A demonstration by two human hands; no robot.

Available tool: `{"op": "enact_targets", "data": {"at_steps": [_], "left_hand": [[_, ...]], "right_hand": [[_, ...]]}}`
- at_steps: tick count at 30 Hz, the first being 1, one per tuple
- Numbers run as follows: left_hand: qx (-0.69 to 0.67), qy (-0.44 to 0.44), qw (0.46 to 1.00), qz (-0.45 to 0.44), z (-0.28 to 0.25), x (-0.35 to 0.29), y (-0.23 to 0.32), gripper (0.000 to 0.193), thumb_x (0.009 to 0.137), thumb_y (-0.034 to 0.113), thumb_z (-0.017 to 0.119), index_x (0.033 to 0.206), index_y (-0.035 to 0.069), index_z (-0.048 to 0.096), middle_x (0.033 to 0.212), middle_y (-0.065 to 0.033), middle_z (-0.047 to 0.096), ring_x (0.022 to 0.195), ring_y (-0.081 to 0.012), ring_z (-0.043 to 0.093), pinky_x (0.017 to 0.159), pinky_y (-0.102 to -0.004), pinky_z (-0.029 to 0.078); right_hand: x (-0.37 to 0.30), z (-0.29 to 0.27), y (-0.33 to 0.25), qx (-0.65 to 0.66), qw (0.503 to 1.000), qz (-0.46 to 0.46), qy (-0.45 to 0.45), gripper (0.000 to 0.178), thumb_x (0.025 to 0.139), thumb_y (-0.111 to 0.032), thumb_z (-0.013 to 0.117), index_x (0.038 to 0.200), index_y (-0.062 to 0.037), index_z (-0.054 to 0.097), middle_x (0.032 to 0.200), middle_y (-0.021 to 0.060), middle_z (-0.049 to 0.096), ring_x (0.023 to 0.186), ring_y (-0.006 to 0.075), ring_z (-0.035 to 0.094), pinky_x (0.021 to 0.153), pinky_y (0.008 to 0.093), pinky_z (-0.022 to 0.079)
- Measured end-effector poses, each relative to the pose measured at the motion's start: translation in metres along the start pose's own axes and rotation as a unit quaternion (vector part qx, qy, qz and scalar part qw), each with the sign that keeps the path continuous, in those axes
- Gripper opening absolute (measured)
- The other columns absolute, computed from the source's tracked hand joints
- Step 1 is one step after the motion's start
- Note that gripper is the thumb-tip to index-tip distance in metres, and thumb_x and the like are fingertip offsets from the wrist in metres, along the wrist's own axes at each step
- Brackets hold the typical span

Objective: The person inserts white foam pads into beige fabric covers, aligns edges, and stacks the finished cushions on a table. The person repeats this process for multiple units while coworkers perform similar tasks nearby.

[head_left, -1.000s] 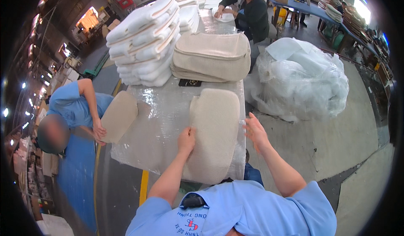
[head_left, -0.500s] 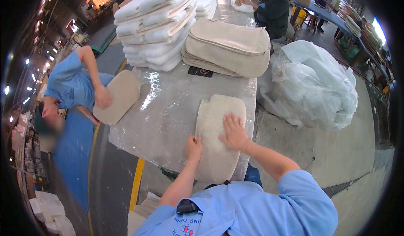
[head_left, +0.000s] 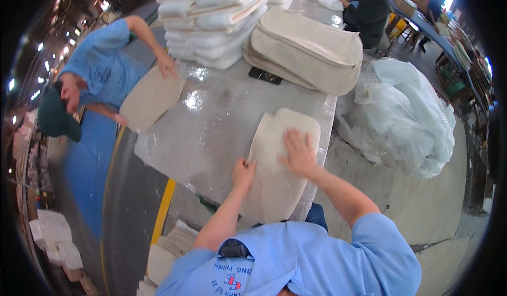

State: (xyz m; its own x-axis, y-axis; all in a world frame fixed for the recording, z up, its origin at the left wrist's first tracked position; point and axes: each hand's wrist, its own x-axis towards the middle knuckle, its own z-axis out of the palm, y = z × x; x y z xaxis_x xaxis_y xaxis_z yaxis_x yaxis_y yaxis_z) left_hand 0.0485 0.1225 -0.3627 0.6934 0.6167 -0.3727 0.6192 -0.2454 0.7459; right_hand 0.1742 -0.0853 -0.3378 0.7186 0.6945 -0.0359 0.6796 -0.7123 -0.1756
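Observation:
A beige, rounded fabric cover [head_left: 272, 174] lies flat along the near right edge of the table [head_left: 206, 132]. My right hand [head_left: 300, 152] rests palm down on its upper part, fingers spread. At the cover's left edge, my left hand [head_left: 244, 173] pinches the cloth between thumb and curled fingers. Beyond my hands sits a stack of similar beige covers [head_left: 309, 45], with a small black card [head_left: 265, 75] at its near left side.
Tall folded white padding [head_left: 214, 21] is piled at the far left of the table. A co-worker [head_left: 100, 69] on the left handles another beige piece [head_left: 153, 98]. A large plastic-wrapped white bundle [head_left: 401, 116] stands right of the table. Another person [head_left: 364, 11] works at the far end.
My view has shifted slightly. Both my hands stay on the cover in nearly the same places. The co-worker on the left has moved a hand to the far edge of their piece.

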Motion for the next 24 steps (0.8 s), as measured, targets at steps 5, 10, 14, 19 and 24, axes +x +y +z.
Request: {"op": "enact_targets", "data": {"at_steps": [5, 10, 14, 19, 24], "left_hand": [[-0.09, -0.144, 0.984, -0.05, -0.036, -0.021, -0.032, 0.036, 0.099, 0.035, 0.075, 0.109, 0.0, 0.069, 0.095, -0.0063, 0.069, 0.088, -0.0153, 0.062, 0.078, -0.0349, 0.05], [-0.122, -0.101, 0.986, -0.047, -0.057, -0.036, -0.062, 0.033, 0.102, 0.033, 0.07, 0.088, 0.003, 0.065, 0.076, 0.0021, 0.054, 0.074, -0.0105, 0.047, 0.068, -0.033, 0.043], [-0.11, -0.06, 0.992, -0.02, -0.049, -0.037, -0.063, 0.038, 0.101, 0.034, 0.067, 0.082, 0.002, 0.061, 0.076, -0.0006, 0.055, 0.074, -0.0129, 0.047, 0.068, -0.0366, 0.041], [-0.23, -0.004, 0.969, -0.088, -0.033, -0.049, -0.061, 0.035, 0.103, 0.032, 0.064, 0.085, 0.002, 0.063, 0.079, -0.0009, 0.058, 0.079, -0.0133, 0.049, 0.071, -0.0349, 0.042], [-0.421, 0.055, 0.899, -0.106, -0.017, -0.087, -0.094, 0.027, 0.107, 0.029, 0.062, 0.107, 0.002, 0.068, 0.098, -0.0046, 0.068, 0.09, -0.0163, 0.061, 0.081, -0.0346, 0.05]], "right_hand": [[-0.014, 0.01, -0.024, -0.027, 0.998, -0.064, -0.012, 0.083, 0.104, -0.054, 0.052, 0.166, -0.003, 0.031, 0.176, 0.0148, 0.026, 0.164, 0.0339, 0.019, 0.131, 0.061, 0.012], [-0.102, 0.028, -0.086, 0.04, 0.958, -0.274, -0.072, 0.085, 0.101, -0.057, 0.057, 0.165, -0.0043, 0.036, 0.174, 0.0112, 0.031, 0.162, 0.0306, 0.025, 0.13, 0.0612, 0.014], [-0.11, 0.025, -0.072, 0.083, 0.928, -0.348, -0.103, 0.086, 0.1, -0.058, 0.06, 0.164, -0.0055, 0.037, 0.175, 0.0075, 0.032, 0.162, 0.0271, 0.027, 0.13, 0.0623, 0.017], [-0.095, 0.014, -0.038, 0.046, 0.998, -0.037, -0.019, 0.084, 0.097, -0.047, 0.07, 0.163, -0.0058, 0.037, 0.172, 0.016, 0.033, 0.161, 0.0364, 0.026, 0.127, 0.0607, 0.026], [-0.06, 0.018, -0.019, 0.245, 0.96, 0.075, 0.113, 0.08, 0.094, -0.027, 0.075, 0.161, -0.0041, 0.039, 0.166, 0.0222, 0.039, 0.152, 0.0457, 0.037, 0.123, 0.05, 0.037]]}}
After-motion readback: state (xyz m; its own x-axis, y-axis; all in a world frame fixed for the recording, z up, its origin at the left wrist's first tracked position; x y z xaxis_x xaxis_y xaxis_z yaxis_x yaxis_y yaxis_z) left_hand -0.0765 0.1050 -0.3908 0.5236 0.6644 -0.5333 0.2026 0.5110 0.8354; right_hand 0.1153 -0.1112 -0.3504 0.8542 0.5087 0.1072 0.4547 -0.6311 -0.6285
